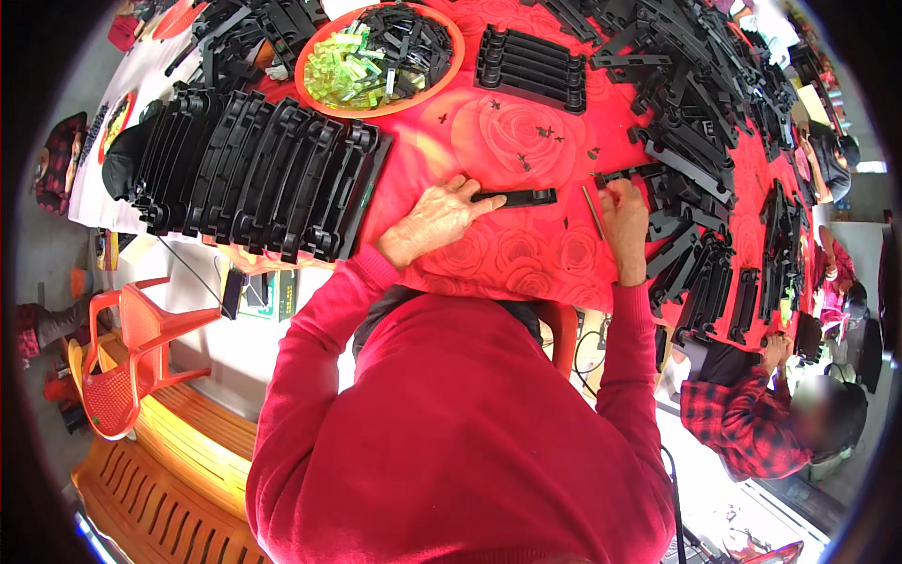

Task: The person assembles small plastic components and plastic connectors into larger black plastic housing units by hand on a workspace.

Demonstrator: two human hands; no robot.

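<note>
Red cloth with a rose pattern (526, 263) covers the worktable, and a round orange-rimmed tray (376, 112) on it serves as the reference for all positions below. Yellow-green pieces (346, 68) occupy the left half of the tray and short black strips (413, 42) the right half. Long black frames (258, 174) stand in a row to the near left of the tray; a smaller group of black frames (531, 70) lies just to its right, and heaped black parts (676, 85) lie well to its right. Small black bits (545, 134) are scattered on the cloth to the near right of the tray. One black bar (536, 197) lies nearer to me than the tray and to its right, long axis running left to right across my front, free end pointing toward my right hand (623, 221). Markings on the bar are too small to read. My left hand (437, 221) grasps the bar's left end, with one digit extended along it and the others curled. My right hand, farther right of the tray, has its fingers bent beside a slim metallic rod (593, 211) and near the heaped parts; I cannot tell whether it grips anything.
</note>
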